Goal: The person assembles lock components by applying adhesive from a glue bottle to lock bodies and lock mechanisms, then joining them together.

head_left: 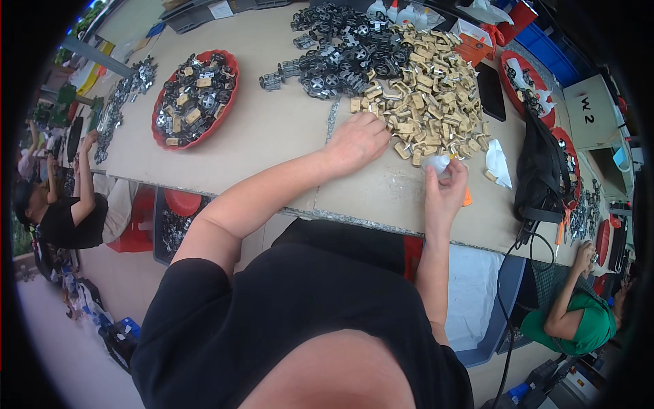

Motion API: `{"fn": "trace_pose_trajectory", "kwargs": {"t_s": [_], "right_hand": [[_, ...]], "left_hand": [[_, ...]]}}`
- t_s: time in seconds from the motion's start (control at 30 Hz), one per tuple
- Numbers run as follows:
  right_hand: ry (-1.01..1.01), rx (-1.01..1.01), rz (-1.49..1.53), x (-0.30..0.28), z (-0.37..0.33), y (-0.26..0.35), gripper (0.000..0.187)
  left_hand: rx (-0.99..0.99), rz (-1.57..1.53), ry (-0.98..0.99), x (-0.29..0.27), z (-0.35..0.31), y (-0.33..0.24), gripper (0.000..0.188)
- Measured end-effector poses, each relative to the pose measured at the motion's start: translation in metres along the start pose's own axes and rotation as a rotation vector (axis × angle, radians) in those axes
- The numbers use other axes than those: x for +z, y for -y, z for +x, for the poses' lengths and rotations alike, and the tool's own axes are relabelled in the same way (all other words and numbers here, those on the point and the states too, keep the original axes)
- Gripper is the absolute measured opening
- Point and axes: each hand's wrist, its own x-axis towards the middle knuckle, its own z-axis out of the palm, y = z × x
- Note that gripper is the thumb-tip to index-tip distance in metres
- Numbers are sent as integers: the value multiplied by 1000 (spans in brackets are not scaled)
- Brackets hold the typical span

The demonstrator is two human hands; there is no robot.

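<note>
We see the right hand [446, 187] pinched narrow around a small white plastic bottle [434, 162] with a yellow tip, just before the heap of tan blocky pieces [426, 88], a grip that seems to leave the tip free. The left hand [359, 144] curls at that heap's near-left edge, though we cannot tell whether its fingers hold a piece. We suppose the heap sits centrally on the pale table [272, 133] to suit both hands, with the black-and-silver wheeled pieces [354, 51] adjoining it behind.
</note>
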Motion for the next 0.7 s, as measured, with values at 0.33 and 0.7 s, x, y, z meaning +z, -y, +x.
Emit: {"fn": "trace_pose_trajectory", "kwargs": {"t_s": [0.33, 0.7], "right_hand": [[12, 27, 394, 4, -4, -2, 32], [180, 383, 1028, 12, -16, 21, 26]], "left_hand": [[-933, -1608, 65, -35, -8, 1, 12], [-1123, -1931, 43, -38, -31, 5, 18]]}}
